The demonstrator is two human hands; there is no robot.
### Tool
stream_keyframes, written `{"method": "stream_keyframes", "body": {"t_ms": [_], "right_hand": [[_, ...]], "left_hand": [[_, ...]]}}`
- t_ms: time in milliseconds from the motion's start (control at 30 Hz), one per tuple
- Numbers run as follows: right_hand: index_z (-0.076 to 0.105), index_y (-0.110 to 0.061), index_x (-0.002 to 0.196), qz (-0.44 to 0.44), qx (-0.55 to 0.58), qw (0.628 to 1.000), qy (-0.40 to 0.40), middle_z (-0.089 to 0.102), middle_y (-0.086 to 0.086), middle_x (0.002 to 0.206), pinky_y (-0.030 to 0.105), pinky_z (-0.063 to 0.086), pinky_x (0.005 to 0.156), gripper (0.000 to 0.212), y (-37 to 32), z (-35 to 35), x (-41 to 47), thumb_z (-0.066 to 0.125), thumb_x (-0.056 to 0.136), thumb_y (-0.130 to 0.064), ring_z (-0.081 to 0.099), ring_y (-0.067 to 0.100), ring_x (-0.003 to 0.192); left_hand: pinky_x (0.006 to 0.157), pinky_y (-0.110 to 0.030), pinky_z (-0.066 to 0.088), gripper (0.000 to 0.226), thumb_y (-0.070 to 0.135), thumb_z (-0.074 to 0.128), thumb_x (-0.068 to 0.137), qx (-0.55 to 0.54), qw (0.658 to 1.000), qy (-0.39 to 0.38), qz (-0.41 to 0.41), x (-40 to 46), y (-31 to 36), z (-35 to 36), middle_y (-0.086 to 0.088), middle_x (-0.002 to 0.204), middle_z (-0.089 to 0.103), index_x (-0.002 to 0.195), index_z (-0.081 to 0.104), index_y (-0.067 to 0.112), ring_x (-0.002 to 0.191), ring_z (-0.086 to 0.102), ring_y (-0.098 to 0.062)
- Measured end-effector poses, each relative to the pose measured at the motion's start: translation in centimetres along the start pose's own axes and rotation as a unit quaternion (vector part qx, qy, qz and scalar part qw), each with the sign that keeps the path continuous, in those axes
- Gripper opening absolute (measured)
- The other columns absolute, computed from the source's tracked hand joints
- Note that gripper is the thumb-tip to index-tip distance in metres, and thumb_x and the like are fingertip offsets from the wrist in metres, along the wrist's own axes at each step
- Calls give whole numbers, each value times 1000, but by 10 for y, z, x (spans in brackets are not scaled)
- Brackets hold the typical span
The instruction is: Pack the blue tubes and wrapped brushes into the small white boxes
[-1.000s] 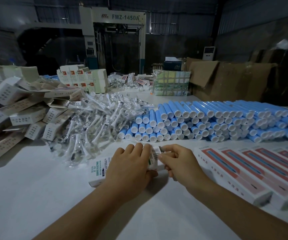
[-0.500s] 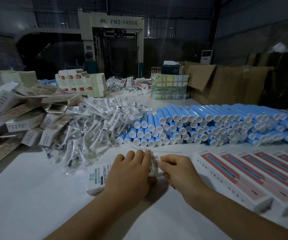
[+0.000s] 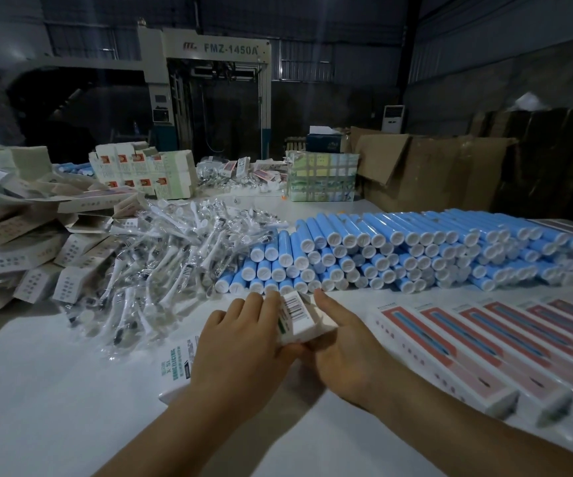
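A small white box (image 3: pixel 297 320) lies on the white table (image 3: pixel 54 390), its long axis running from near left to far right, the barcoded end flap pointing away toward the blue tubes (image 3: pixel 381 249). The left hand (image 3: pixel 240 342) lies over the box with fingers curled round it; the right hand (image 3: pixel 350 352) supports the far end from beneath, index finger extended. The tubes lie stacked with white caps facing the person, wrapped brushes (image 3: pixel 161 256) heaped just left of them. Pink-printed boxes (image 3: pixel 467 346) line the right. Behind stands a machine marked FMZ-1450A (image 3: pixel 216 49) and brown cartons (image 3: pixel 426 173) in a dim hall.
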State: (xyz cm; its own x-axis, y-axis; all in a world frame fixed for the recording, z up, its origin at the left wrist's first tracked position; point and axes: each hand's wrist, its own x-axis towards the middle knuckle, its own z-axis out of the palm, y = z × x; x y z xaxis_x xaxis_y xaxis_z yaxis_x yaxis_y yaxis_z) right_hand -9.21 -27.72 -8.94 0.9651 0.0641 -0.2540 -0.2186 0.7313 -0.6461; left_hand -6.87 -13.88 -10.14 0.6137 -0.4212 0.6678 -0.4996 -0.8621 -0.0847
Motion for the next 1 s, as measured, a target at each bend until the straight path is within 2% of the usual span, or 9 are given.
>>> {"method": "stream_keyframes", "body": {"t_ms": [167, 233, 333, 467, 567, 667, 733, 833, 1000], "right_hand": [[58, -11, 123, -165, -174, 971, -8, 72, 11, 105, 26, 56, 66, 38, 11, -5, 4, 60, 86, -3, 71, 21, 90], [52, -20, 134, -229, -402, 883, 74, 68, 0, 115, 17, 55, 71, 39, 18, -7, 2, 52, 96, -12, 67, 8, 97], [31, -25, 148, -285, -560, 774, 82, 49, -10, 141, 2, 43, 84, 48, 27, -11, 1, 41, 101, -25, 49, 1, 122], [15, -28, 152, -293, -606, 732, 103, 41, -8, 147, 21, 41, 103, 55, 32, -10, -3, 37, 101, -35, 41, 5, 130], [19, -30, 151, -268, -553, 785, 77, 43, -15, 140, 9, 39, 92, 53, 30, -9, -4, 37, 101, -38, 41, -3, 121], [53, -16, 135, -204, -348, 914, 38, 59, 6, 132, 38, 48, 99, 40, 19, -4, -5, 37, 102, -32, 57, 22, 119], [65, -2, 113, -184, -204, 961, 0, 68, 21, 109, 42, 53, 88, 40, 11, 1, -9, 34, 101, -25, 66, 32, 103], [65, 1, 104, -184, -159, 970, -10, 70, 24, 100, 37, 58, 76, 38, 6, 4, -13, 33, 101, -18, 70, 29, 91], [60, 0, 118, -178, -170, 969, -13, 66, 25, 110, 43, 55, 84, 31, 5, 2, -12, 38, 100, -13, 65, 35, 104]], "left_hand": [[57, -33, 49, 64, 60, 51, 77, -7, 1000, 8, 16, -1, 5, -3, -2, 86, 65, 109, 67, 7, 71, 63, -21], [62, -33, 51, 67, 59, 42, 81, 1, 1000, -13, 27, -3, 7, -5, -3, 92, 67, 114, 65, 6, 76, 64, -20], [63, -35, 52, 65, 48, 66, 70, 22, 998, -38, 50, -6, 9, -6, -7, 95, 68, 117, 65, 2, 78, 64, -22], [59, -37, 53, 65, 33, 84, 56, 32, 997, -20, 70, -7, 11, -5, -10, 89, 68, 109, 68, 0, 72, 64, -25], [61, -37, 53, 64, 37, 83, 59, 21, 997, -4, 71, -8, 10, -3, -10, 91, 68, 110, 67, 1, 74, 65, -24], [63, -36, 52, 62, 49, 72, 74, 5, 999, 10, 51, -7, 7, -3, -7, 95, 67, 115, 65, 3, 76, 64, -24], [63, -34, 49, 61, 55, 55, 84, -13, 999, 20, 34, -6, 5, -5, -6, 97, 67, 117, 63, 4, 78, 63, -23], [64, -33, 48, 67, 57, 38, 85, -34, 999, 27, 29, -6, 5, -8, -6, 99, 67, 117, 62, 4, 79, 63, -23], [63, -34, 51, 68, 57, 37, 86, -38, 998, 45, 34, -7, 4, -9, -8, 100, 68, 116, 64, 3, 79, 64, -24]]}}
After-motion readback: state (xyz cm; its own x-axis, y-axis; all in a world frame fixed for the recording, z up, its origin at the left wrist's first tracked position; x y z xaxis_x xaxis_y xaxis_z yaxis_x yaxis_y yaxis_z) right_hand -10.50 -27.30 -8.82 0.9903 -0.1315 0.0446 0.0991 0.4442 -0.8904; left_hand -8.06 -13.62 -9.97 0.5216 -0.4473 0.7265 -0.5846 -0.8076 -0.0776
